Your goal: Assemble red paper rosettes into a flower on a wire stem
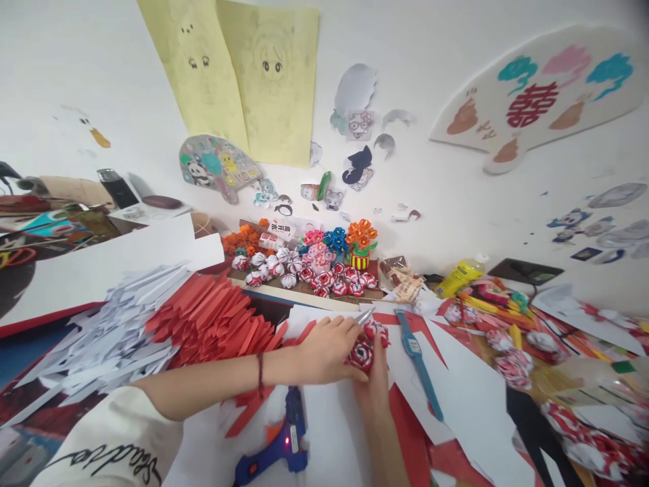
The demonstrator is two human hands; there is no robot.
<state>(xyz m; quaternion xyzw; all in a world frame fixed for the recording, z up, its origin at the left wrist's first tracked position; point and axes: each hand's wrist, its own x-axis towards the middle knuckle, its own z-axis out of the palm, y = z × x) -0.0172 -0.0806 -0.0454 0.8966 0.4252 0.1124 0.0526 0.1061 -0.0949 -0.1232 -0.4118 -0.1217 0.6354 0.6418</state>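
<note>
Over the middle of the desk, both hands meet around red-and-white paper flowers [362,356] clustered together. Coming in from the left, with a dark red cord on the wrist, my left hand [327,350] has its fingers curled over the flowers' near left side. A silver pointed tip [366,315] sticks out beyond its fingers; the rest of that tool is hidden. My right hand [374,385] grips the flowers from below and the right. In front of my left forearm, a blue glue gun [291,439] lies on white paper with a red light lit.
Red paper strips [213,325] and white paper strips [126,331] are heaped at left. Finished paper flowers [324,277] line the back by the wall. A blue watch [416,355] lies right of my hands. Farther right are a yellow bottle [460,276] and clutter.
</note>
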